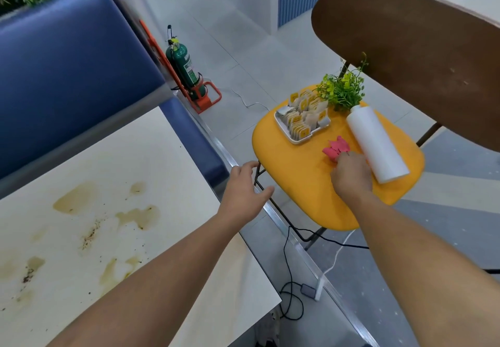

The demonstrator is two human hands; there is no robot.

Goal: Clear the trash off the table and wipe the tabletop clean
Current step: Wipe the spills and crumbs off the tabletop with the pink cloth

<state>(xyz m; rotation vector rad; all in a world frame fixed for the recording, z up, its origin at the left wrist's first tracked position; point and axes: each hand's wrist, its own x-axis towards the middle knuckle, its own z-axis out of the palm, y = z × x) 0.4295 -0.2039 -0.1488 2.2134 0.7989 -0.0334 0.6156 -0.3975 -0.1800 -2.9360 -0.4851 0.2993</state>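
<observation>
Forearms (167,273): both bare, stretched forward from the lower edge, the left over the table, the right past it toward the chair.
Pink cloth (336,148): crumpled on the yellow chair seat (295,184), just beside the white bottle.
Right hand (351,175): seen from the back, fingers curled down onto the cloth's near edge, gripping it.
Left hand (244,192): relaxed and spread, holding nothing, over the table's far right corner.
Table (167,157): pale top, left of the chair.
Stains (77,198): brownish-yellow patches with dark crumbs (90,234) scattered across the top.
White bottle (376,143): lying on its side on the seat.
Tray (297,141): white, packed with sachets, on the seat's far side beside a small green plant (341,92).
Beyond: blue bench (67,70) behind the table; green fire extinguisher (182,65) on the floor.
</observation>
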